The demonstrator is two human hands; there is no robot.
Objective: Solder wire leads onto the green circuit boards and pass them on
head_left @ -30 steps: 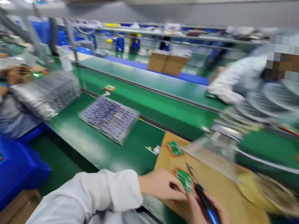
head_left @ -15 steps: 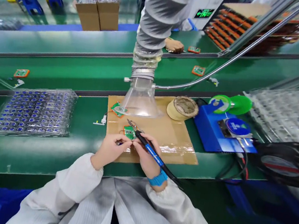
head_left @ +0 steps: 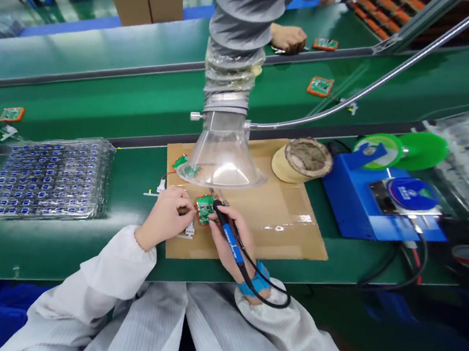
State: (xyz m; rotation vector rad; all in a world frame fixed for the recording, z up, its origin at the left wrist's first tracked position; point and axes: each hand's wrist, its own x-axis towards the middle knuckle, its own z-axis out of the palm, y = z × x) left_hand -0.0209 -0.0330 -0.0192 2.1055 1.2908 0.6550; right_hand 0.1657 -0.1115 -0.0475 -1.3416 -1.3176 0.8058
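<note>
On the cardboard sheet [head_left: 281, 216], a green circuit board with an orange rim [head_left: 204, 209] lies between my two hands. My right hand [head_left: 232, 241] is closed around a soldering iron [head_left: 232, 243] with a blue and black handle, its tip pointing away over the board. The fingertips of that hand reach the board's right edge. At the board's left side, my left hand [head_left: 168, 216] has its thumb and fingers pinched; anything between them is too small to make out. A small white connector [head_left: 190, 229] sits just below those fingertips. Another board [head_left: 181, 161] is partly behind the clear fume hood [head_left: 223, 157].
A grey extraction hose [head_left: 239, 38] hangs over the work. To the right stand a round pot [head_left: 301, 161] and a blue solder feeder [head_left: 352, 199] with a green spool. At left lies a clear tray of small blue parts [head_left: 48, 180]. Across the bench is another person's hand [head_left: 289, 39].
My left hand has moved left and up, away from my right hand, uncovering the white connector. The right hand still holds the soldering iron, now turned more upright. The camera view has shifted.
</note>
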